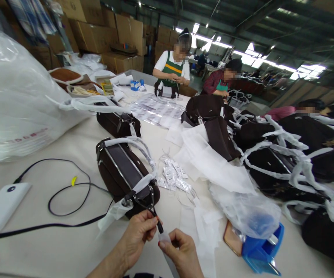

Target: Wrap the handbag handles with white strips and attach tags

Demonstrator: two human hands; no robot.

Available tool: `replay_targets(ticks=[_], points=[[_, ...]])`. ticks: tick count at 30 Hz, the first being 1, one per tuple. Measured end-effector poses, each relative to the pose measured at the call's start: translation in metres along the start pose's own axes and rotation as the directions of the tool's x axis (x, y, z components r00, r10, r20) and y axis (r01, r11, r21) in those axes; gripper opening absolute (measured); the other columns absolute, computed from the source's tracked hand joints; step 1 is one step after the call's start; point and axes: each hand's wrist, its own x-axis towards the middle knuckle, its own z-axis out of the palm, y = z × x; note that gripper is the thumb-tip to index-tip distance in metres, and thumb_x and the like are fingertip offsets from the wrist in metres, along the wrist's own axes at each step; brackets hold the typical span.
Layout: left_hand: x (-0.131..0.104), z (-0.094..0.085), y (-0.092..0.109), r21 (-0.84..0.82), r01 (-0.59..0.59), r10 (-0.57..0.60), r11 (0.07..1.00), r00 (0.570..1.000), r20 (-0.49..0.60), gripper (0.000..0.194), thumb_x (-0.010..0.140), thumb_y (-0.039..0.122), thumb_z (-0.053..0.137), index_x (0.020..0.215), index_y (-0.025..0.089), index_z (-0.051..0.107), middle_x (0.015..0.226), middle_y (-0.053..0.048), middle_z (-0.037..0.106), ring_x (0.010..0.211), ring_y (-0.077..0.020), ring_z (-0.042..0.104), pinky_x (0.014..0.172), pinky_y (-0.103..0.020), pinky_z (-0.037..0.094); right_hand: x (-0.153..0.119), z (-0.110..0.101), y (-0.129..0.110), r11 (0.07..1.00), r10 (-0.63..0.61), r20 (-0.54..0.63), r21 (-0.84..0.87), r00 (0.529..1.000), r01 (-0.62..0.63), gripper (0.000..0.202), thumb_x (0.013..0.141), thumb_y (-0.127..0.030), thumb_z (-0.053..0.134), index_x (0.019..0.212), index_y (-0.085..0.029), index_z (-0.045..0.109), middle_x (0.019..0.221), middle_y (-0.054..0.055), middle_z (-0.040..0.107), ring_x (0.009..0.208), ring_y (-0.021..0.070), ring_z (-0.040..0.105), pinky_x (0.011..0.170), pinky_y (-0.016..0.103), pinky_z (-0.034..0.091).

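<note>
A dark brown handbag point(120, 170) lies on the table in front of me, its handle point(139, 146) wrapped in white. From its near end a thin black strap point(155, 212) runs down to my hands. My left hand point(136, 233) pinches this strap between thumb and fingers. Just to the right, my right hand point(184, 247) is closed on a white wrapping strip point(164, 237) that surrounds the strap's lower part. A crumpled piece of white wrapping point(116, 216) hangs by the bag's near corner. The lower end of the strip runs out of view.
Another handbag point(117, 119) lies behind. White tags point(174, 175) and tissue sheets point(216, 162) are to the right, with a blue tape dispenser point(261, 247) and piled bags point(271, 154). At left are a white power bank point(4, 204), cable and large plastic bag point(19, 96). Co-workers sit across.
</note>
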Motion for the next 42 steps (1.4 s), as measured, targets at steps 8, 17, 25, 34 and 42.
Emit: replay_targets(ticks=[8,17,25,34,42], points=[[0.004,-0.005,-0.008,0.106,-0.075,0.083,0.992,0.994,-0.07,0.024,0.054,0.033,0.068,0.059,0.013,0.054,0.045,0.006,0.043,0.042,-0.0056,0.033,0.045,-0.022,0.022,-0.006,0.007,-0.007,0.852,-0.243,-0.163,-0.507,0.956,0.13,0.02,0.069,-0.03,0.059,0.056,-0.018,0.05,0.051,-0.004,0.044,0.052,0.0111,0.041,0.052,0.024,0.029],[0.005,-0.004,-0.008,0.242,-0.12,0.154,0.963,0.98,-0.125,0.021,0.056,0.033,0.065,0.056,0.014,0.056,0.044,0.004,0.045,0.044,-0.0079,0.036,0.047,-0.023,0.025,-0.003,0.012,-0.008,0.422,-0.602,-0.036,-0.862,0.798,0.279,0.018,0.081,-0.025,0.05,0.063,-0.021,0.049,0.06,0.0,0.052,0.057,0.0159,0.049,0.057,0.027,0.031],[0.008,-0.006,-0.007,0.206,-0.116,0.142,0.972,0.983,-0.116,0.018,0.053,0.029,0.065,0.054,0.013,0.055,0.047,0.003,0.047,0.046,-0.0084,0.035,0.048,-0.024,0.025,0.006,0.025,-0.016,0.304,-0.679,0.019,-0.902,0.734,0.305,0.014,0.08,-0.015,0.044,0.068,-0.021,0.048,0.062,0.001,0.052,0.059,0.0188,0.047,0.059,0.029,0.028],[-0.002,-0.011,0.009,0.094,-0.096,0.104,0.991,0.991,-0.081,0.031,0.059,0.038,0.063,0.077,0.013,0.061,0.05,0.003,0.048,0.048,-0.0092,0.038,0.048,-0.022,0.027,0.008,0.025,-0.018,0.205,-0.738,0.06,-0.929,0.672,0.308,0.018,0.078,-0.01,0.043,0.064,-0.021,0.047,0.061,0.002,0.048,0.059,0.019,0.041,0.058,0.03,0.026],[-0.009,-0.007,-0.01,0.324,-0.03,0.075,0.946,0.989,-0.127,0.04,0.058,0.054,0.06,0.064,0.015,0.055,0.052,0.0,0.052,0.044,-0.0115,0.044,0.038,-0.021,0.027,0.011,0.032,-0.026,0.117,-0.807,0.074,-0.952,0.585,0.282,0.022,0.08,-0.012,0.04,0.061,-0.021,0.045,0.057,0.002,0.046,0.056,0.0192,0.039,0.057,0.031,0.025]])
